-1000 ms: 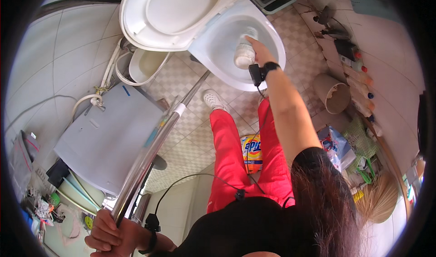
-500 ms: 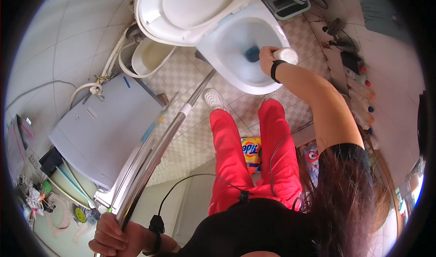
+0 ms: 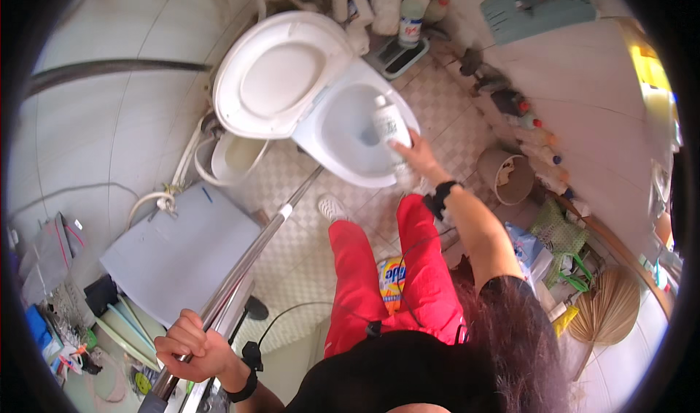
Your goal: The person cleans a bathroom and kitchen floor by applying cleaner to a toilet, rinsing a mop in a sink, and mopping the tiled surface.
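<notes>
My right hand point(image 3: 414, 152) grips a white plastic bottle point(image 3: 391, 124) and holds it tilted over the bowl of a white toilet point(image 3: 348, 130). The toilet's lid and seat point(image 3: 280, 74) stand raised toward the wall. Blue liquid shows at the bottom of the bowl. My left hand point(image 3: 195, 346) is closed around a long shiny metal pole point(image 3: 251, 252) that slants from the lower left up to the toilet's base. I wear red trousers and a white shoe point(image 3: 332, 208) on the checkered floor.
A grey-white appliance lid point(image 3: 175, 249) sits at the left. A small bin point(image 3: 232, 158) stands beside the toilet, a round basket point(image 3: 507, 176) at the right. Several bottles point(image 3: 408, 12) line the back wall and the right wall. A yellow package point(image 3: 392, 282) lies between my legs.
My head has turned, so the toilet sits more central. My right hand has drawn back and raised the bottle from low in the bowl to above its rim. The left hand keeps hold of the pole.
</notes>
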Action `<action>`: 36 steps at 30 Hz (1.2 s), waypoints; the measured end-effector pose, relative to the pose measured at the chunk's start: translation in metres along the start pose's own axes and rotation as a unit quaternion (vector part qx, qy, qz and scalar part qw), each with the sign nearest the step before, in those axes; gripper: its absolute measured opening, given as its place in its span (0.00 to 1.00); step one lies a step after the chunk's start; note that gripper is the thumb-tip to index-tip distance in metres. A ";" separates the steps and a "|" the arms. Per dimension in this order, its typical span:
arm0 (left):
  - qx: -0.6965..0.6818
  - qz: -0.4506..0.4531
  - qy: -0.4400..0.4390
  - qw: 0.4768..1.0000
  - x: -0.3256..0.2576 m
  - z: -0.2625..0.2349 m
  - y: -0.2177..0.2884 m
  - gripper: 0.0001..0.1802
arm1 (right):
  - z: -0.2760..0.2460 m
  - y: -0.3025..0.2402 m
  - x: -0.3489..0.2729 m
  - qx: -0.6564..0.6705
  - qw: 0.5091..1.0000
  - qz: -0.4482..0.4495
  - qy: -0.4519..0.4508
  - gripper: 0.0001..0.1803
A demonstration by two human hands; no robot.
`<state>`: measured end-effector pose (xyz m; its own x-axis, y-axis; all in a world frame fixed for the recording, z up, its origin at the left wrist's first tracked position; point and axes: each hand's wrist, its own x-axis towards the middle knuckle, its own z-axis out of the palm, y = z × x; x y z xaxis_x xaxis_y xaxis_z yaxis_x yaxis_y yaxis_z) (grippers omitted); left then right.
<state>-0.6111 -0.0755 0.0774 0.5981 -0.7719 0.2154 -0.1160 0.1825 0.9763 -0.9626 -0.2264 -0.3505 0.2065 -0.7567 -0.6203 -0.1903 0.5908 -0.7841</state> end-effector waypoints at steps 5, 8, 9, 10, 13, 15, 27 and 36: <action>0.021 0.000 0.012 1.000 -0.001 0.012 0.001 0.18 | 0.000 -0.068 -0.047 0.097 0.991 -0.088 0.000 0.43; 0.175 -0.018 0.103 0.979 -0.006 0.008 -0.005 0.18 | -0.015 -0.109 -0.049 0.066 0.982 -0.178 0.019 0.47; 0.181 -0.014 0.096 0.979 -0.006 0.009 -0.007 0.18 | -0.023 -0.130 -0.050 0.044 0.979 -0.200 0.022 0.47; 0.182 -0.012 0.094 0.979 -0.008 0.011 -0.005 0.18 | -0.031 -0.148 -0.048 0.022 0.975 -0.222 0.024 0.48; 0.179 -0.015 0.099 0.979 -0.010 0.021 0.000 0.18 | -0.056 -0.184 -0.025 -0.097 0.948 -0.277 0.118 0.39; 0.172 -0.018 0.105 0.979 -0.010 0.024 0.001 0.18 | -0.066 -0.191 0.001 -0.090 0.938 -0.269 0.198 0.36; -0.002 -0.016 0.192 0.981 -0.017 0.075 0.007 0.19 | -0.133 -0.183 0.170 -0.130 0.814 -0.310 0.473 0.35; 0.036 0.027 0.031 0.998 -0.019 0.088 0.000 0.20 | -0.149 -0.169 0.243 -0.185 0.767 -0.253 0.559 0.39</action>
<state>-0.6921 -0.1146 0.0753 0.6377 -0.7218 0.2691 -0.2051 0.1776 0.9625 -1.0232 -0.5518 -0.3652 -0.5695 -0.7524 0.3311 -0.6597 0.1780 -0.7302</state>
